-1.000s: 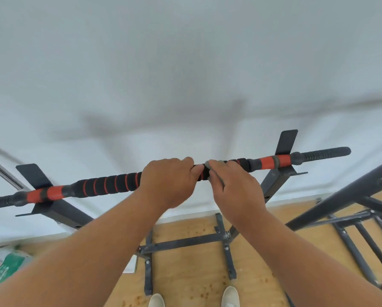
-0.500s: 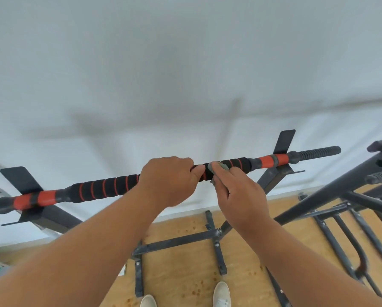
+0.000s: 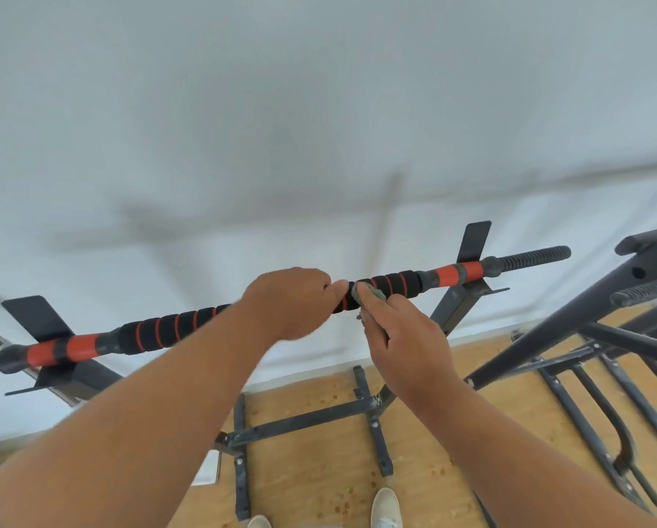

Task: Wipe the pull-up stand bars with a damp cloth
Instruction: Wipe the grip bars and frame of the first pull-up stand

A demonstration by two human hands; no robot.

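White wall behind, wood floor (image 3: pixel 319 470) underneath. Left hand (image 3: pixel 292 302) has its fingers wrapped around the pull-up bar (image 3: pixel 174 327) near the middle. Right hand (image 3: pixel 403 337) pinches a small grey cloth (image 3: pixel 369 291) against the foam grip just beside it. Another stand (image 3: pixel 586 318) sits off right.

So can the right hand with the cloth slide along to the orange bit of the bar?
Probably yes. The right hand presses the cloth on the bar, and nothing sits between it and the orange bit.
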